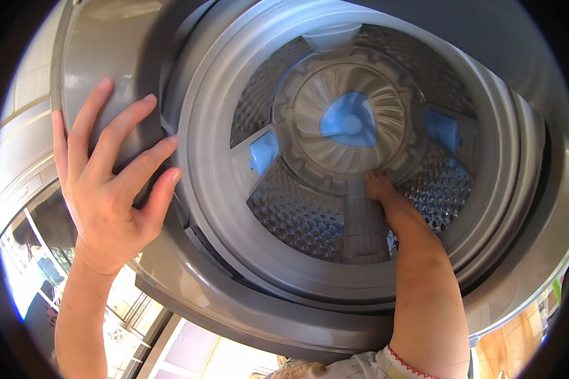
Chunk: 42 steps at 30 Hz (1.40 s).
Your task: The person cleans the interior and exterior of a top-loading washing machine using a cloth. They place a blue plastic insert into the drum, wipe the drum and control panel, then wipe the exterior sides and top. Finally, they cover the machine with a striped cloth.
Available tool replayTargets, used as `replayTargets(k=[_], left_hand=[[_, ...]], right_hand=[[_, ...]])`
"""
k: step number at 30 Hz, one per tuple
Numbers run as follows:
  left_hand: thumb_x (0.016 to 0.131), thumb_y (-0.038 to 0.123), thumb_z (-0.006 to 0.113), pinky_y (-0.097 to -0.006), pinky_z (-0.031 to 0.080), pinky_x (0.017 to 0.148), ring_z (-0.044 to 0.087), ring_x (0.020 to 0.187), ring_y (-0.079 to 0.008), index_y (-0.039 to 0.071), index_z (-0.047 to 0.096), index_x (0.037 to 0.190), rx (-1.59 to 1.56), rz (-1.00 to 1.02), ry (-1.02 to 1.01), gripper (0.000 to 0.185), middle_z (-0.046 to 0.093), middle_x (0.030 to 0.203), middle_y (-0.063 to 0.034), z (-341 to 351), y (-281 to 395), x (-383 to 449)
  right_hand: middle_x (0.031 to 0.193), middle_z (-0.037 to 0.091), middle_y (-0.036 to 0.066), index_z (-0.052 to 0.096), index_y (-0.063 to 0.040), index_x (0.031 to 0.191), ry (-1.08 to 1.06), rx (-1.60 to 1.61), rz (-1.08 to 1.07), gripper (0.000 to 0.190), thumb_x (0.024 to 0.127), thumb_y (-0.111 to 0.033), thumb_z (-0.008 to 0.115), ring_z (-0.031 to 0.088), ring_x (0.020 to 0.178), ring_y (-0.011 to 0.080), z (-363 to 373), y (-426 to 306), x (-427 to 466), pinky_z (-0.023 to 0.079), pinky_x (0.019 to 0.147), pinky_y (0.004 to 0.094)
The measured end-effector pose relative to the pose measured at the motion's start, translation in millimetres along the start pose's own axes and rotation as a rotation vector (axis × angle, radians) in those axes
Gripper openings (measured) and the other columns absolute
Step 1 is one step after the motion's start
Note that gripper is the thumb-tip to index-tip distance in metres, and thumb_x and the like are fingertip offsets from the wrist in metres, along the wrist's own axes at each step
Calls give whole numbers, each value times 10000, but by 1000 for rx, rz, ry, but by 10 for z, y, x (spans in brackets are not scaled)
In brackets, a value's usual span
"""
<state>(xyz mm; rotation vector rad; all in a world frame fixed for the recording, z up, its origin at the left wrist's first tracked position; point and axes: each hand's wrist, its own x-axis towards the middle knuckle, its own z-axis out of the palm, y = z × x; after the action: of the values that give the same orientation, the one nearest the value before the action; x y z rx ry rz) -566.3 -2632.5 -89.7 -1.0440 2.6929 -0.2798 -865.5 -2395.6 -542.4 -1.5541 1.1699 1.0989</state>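
My left hand (106, 189) has its fingers apart. It lies against the grey top frame (170, 279) of a top-loading washing machine, left of the round opening, and nothing is in its grasp. My right arm reaches down into the metal drum (298, 213). Deep inside, my right hand (380, 184) is at the drum's floor, by the lower rim of the round pulsator (348, 161) with its blue centre cap (348, 121). A grey ribbed panel (360, 222) runs up the drum wall beside it. The fingertips are small and shaded, so their grip is unclear.
A pale ring (208, 156) surrounds the drum's mouth. Blue inserts, one on the left (264, 151) and one on the right (442, 130), sit in the drum wall. The dark raised lid (483, 33) is at the upper right. A patterned garment (355, 367) shows at the bottom edge.
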Motion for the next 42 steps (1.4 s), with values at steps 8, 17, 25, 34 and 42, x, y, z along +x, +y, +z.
replayTargets(k=[8, 17, 25, 34, 42], left_hand=[[692, 214, 737, -647, 172, 1087, 382, 1325, -349, 154, 744, 882, -52, -3, 28, 199, 598, 1228, -39, 98, -48, -41], [706, 215, 729, -629, 147, 1108, 363, 1339, -351, 150, 742, 887, -6, -23, -16, 192, 586, 1251, -41, 28, 33, -34], [696, 198, 723, -621, 136, 1115, 368, 1334, -369, 132, 742, 878, -8, -4, -11, 194, 592, 1246, -67, 42, 17, -29], [743, 176, 692, -602, 126, 1120, 346, 1349, -390, 91, 729, 910, -5, 36, -34, 191, 568, 1287, -108, 31, -1, -27], [746, 178, 692, -603, 126, 1119, 349, 1346, -393, 90, 728, 906, -17, 37, -33, 186, 570, 1282, -110, 32, -7, -10]], right_hand=[[1194, 576, 222, 418, 1, 1247, 656, 531, 495, 543, 848, -298, 633, 600, 1077, 348, -401, 87, 5, 500, 890, 421], [1274, 505, 304, 308, 78, 1329, 405, 859, 509, 623, 869, -202, 620, 545, 1168, 388, -186, 165, 454, 480, 952, 409], [1148, 571, 314, 366, 153, 1313, 582, 824, 532, 485, 891, -34, 516, 613, 1032, 377, -60, 151, 635, 536, 882, 386], [1076, 622, 273, 442, 168, 1260, 724, 602, 476, 430, 879, -22, 503, 639, 1001, 343, 20, 132, 667, 558, 835, 355], [1045, 626, 274, 498, 121, 1094, 765, 607, 461, 261, 867, -9, 507, 653, 966, 348, 24, 92, 637, 559, 825, 353]])
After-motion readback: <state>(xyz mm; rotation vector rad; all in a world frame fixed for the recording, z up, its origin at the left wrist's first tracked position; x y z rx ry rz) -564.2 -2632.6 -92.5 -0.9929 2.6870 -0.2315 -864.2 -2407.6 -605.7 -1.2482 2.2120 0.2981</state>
